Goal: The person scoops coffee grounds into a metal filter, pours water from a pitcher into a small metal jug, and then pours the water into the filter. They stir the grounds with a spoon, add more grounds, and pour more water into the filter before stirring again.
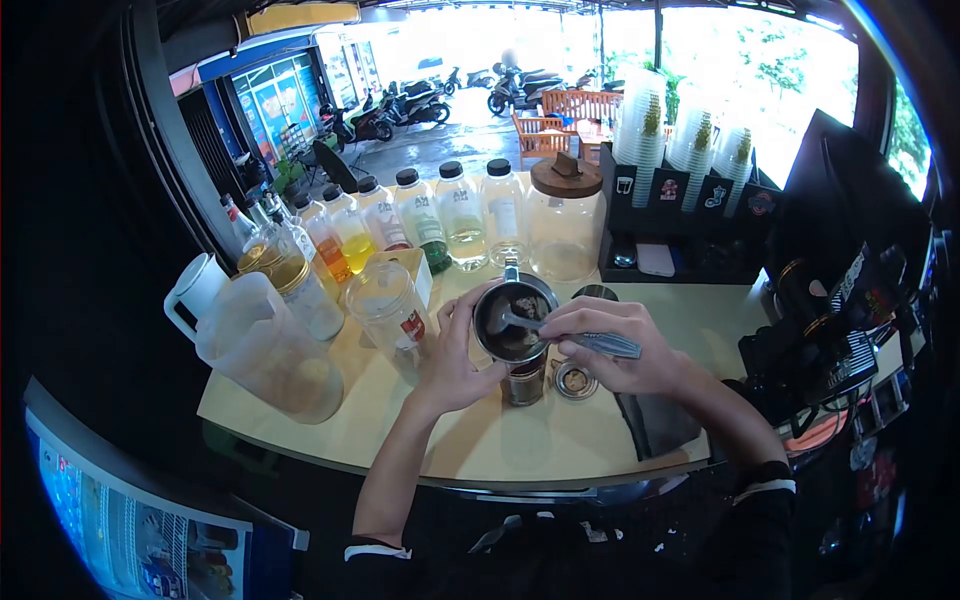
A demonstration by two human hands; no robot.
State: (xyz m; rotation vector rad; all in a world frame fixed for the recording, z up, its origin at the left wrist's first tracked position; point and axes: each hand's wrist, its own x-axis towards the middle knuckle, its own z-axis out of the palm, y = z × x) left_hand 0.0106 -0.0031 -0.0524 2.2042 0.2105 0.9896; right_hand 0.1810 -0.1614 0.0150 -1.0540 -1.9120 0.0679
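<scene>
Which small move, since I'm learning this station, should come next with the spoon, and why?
I'd probably draw the spoon gently through the pale patches in the cup. The right hand has its tip inside already, and the left hand supports the cup. Those patches stand out against the dark interior, though what they are isn't clear.

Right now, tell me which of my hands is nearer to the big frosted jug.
Left. Your left hand, steadying the metal cup, is to the right of the jug; your right hand, holding the spoon, is farther right.
</scene>
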